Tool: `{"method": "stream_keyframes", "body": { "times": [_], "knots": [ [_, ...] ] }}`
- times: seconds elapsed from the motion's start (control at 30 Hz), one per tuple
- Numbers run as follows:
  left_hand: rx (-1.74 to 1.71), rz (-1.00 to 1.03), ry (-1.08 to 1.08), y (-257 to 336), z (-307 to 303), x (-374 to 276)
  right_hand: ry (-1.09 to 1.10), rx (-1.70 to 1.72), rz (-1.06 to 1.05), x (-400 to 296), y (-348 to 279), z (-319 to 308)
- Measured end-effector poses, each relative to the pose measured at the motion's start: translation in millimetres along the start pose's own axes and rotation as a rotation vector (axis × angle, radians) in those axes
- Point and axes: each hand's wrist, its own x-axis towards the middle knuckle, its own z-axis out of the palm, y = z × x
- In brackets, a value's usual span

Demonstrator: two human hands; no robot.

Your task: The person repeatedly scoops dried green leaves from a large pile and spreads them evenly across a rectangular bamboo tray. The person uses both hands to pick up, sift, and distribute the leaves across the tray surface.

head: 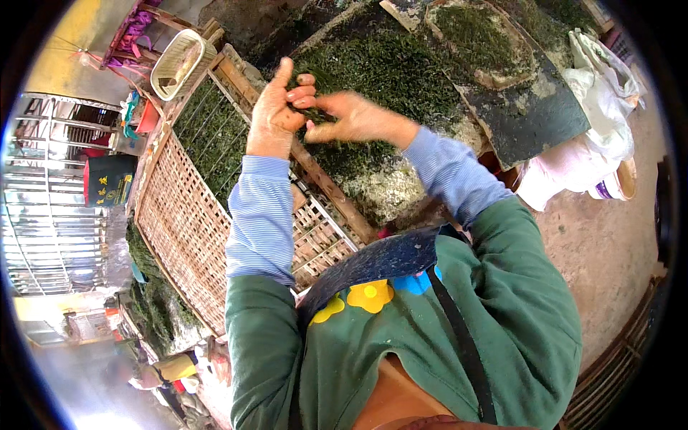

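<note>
My left hand (pixel 282 102) is raised with its palm up, thumb stretched out and fingers curled around a small clump of dark green plant strands (pixel 316 114). From the right, my right hand (pixel 352 118) reaches to the same clump with thumb and fingertips, slightly blurred. Beneath and beyond both hands spreads a thick heap of dark green plant matter (pixel 392 75). More of it lies under a barred frame (pixel 215 129) to the left. A woven lattice tray (pixel 183 215) adjoins that frame near my left forearm.
A wooden beam (pixel 333 188) runs along the heap. A plastic basket (pixel 180 62) stands at the upper left. A dark board (pixel 543 118) and white plastic bags (pixel 596 91) are on the right, above a white bucket (pixel 618 183). Another person (pixel 156 373) is at the lower left.
</note>
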Motion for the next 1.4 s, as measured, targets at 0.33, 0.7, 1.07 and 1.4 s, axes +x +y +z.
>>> {"method": "stream_keyframes", "body": {
  "times": [0.33, 0.7, 1.07, 1.4],
  "knots": [
    [0.269, 0.125, 0.114, -15, -23, -27, 0.193, -0.370, -0.185, -43, -6, 3],
    [0.029, -0.029, -0.125, -25, -11, -59, -0.053, 0.696, 0.584, 6, 55, 9],
    [-0.001, 0.238, -0.182, 11, 11, -116, 0.016, -0.258, 0.459, -101, 134, 48],
    [0.067, 0.017, 0.261, -92, -71, -74, 0.405, -0.183, 0.017, -52, -6, 15]
  ]
}}
